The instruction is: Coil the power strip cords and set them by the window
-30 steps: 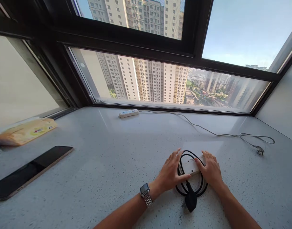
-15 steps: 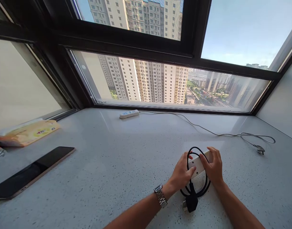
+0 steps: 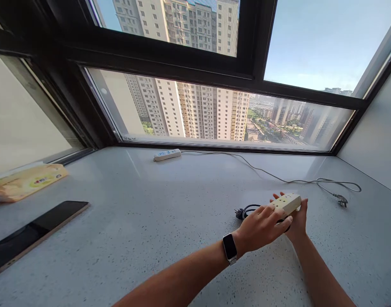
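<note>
Head view: holding strip [image 3: 289,201] just above counter [image 3: 150,221], right grip [image 3: 299,221] wrapped underneath, left grip [image 3: 262,226] laid flat-fingered on top. Could easily snag trailing black cord [image 3: 248,209] on counter, tugging strip loose from that one-handed hold.

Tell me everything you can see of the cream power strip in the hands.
The cream power strip is a short plastic bar with small socket holes on its upward face. It sits tilted, seemingly lifted off the speckled counter. The right hand cups it from behind and below; the left hand lays its fingers along the near side. Its black cord loops on the counter to the left, ending in a black plug.
</note>
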The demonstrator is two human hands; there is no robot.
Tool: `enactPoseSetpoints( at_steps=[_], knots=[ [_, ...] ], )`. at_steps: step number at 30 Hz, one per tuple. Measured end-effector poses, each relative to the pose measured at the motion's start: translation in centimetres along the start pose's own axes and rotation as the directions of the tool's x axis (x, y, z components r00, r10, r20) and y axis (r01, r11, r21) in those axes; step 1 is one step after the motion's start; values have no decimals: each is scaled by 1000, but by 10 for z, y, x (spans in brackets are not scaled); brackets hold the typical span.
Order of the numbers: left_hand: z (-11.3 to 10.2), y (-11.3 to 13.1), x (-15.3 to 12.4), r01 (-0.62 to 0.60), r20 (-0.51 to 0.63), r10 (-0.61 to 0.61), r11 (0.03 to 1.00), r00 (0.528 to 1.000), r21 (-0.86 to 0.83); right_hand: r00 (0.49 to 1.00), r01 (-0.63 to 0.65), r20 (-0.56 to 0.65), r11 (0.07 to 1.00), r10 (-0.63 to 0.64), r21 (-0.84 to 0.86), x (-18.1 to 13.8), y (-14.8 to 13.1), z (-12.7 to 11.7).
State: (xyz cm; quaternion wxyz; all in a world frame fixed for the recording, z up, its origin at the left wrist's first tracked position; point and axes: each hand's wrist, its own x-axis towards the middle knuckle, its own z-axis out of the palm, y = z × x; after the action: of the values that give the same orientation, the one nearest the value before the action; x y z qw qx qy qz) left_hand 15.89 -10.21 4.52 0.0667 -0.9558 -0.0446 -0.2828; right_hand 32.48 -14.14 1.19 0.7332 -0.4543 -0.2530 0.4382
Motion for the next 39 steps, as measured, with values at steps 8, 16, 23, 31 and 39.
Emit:
enactPoseSetpoints(
  at_steps=[8, 16, 23, 31, 39],
  knots=[
    [7, 35, -47, 22, 24, -24, 998, 999, 66, 986, 99, -62, 838, -155, -536, 5, 11, -6],
    [-23, 27, -70, 77, 62, -53, 865, 997, -496, 828, 399, 278, 163, -487, -902, -32, 13, 15],
    [-45, -27, -107, 415, -352, -560, 813, 750, -409, 732, 601, 641, -227, -229, -767, -105, 58, 65],
    [-36, -48, -119, 550, -314, -645, 762, 697, -343, 788, 542, 612, -400, -63, -739, -76, 54, 50],
    [-24, -45, -119, 541, -284, -638, 764, 715, -352, 835, 405, 525, -466, -162, -787, -5, -14, -79]
  ],
)
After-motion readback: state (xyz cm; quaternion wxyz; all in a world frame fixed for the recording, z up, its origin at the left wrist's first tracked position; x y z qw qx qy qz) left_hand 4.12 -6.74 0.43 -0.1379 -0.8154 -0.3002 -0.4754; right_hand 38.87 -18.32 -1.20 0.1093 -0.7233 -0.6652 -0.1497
